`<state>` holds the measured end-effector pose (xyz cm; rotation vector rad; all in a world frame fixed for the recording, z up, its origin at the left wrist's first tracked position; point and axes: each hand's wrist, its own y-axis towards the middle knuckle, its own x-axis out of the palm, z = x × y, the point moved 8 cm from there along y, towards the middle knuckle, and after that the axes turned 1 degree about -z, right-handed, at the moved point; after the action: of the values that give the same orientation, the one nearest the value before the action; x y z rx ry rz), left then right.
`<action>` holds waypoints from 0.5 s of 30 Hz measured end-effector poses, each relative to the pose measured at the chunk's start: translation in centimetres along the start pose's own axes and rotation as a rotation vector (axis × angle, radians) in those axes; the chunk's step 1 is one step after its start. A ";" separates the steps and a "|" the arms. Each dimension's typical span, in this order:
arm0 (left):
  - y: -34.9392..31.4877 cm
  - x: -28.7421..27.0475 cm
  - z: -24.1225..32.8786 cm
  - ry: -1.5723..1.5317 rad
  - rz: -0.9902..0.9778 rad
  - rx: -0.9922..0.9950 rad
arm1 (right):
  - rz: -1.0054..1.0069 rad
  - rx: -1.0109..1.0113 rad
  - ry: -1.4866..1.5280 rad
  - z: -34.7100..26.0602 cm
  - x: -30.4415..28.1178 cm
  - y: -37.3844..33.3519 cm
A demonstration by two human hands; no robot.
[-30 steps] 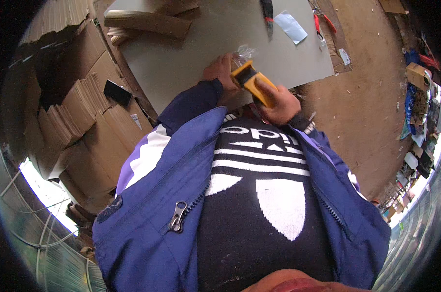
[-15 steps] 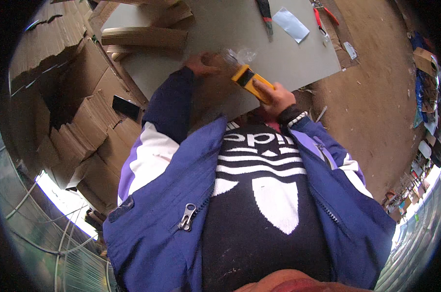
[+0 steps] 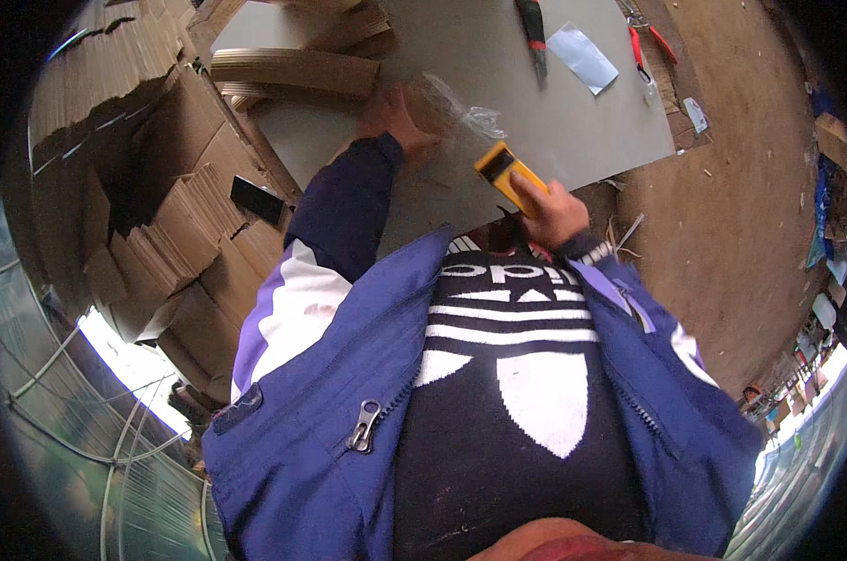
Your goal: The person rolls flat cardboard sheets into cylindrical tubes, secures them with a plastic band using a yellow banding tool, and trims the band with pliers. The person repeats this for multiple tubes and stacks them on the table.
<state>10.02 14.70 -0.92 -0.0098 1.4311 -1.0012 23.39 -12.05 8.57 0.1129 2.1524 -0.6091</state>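
In my right hand (image 3: pixel 556 213) is a yellow hand tool with a black panel (image 3: pixel 512 178), its handle gripped at the near edge of the grey tabletop (image 3: pixel 601 140). My left hand (image 3: pixel 406 126) is over the table beside a stack of cardboard strips (image 3: pixel 292 72). Motion blurs its fingers, so what they hold, if anything, does not show clearly. Between the two hands lies crumpled clear plastic (image 3: pixel 479 120).
Farther along the table are a black and red tool (image 3: pixel 534 37), a white paper sheet (image 3: pixel 582 58) and red-handled pliers (image 3: pixel 650 42). Folded cardboard (image 3: pixel 175 234) is piled on the left, with a dark phone (image 3: pixel 257 200) on it. Brown floor (image 3: pixel 723 234) stretches to the right.
The yellow tool, still in my right hand, has drawn away from the clear plastic and the left hand. The whole view has shifted slightly, so the table's things appear farther right.
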 end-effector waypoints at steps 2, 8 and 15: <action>1.2 -0.5 0.1 -0.040 -0.048 0.104 | 0.080 -0.049 -0.010 0.1 1.8 4.1; 1.5 1.3 -0.2 -0.025 -0.275 -0.020 | 0.138 -0.115 0.009 2.0 2.8 5.9; 2.3 7.6 -5.6 -0.694 -0.501 0.004 | 0.225 -0.268 -0.024 2.0 0.7 3.8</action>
<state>5.46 14.82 -9.53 -0.6780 0.7900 -1.2426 25.56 -9.69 5.59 0.1966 2.1392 -0.1900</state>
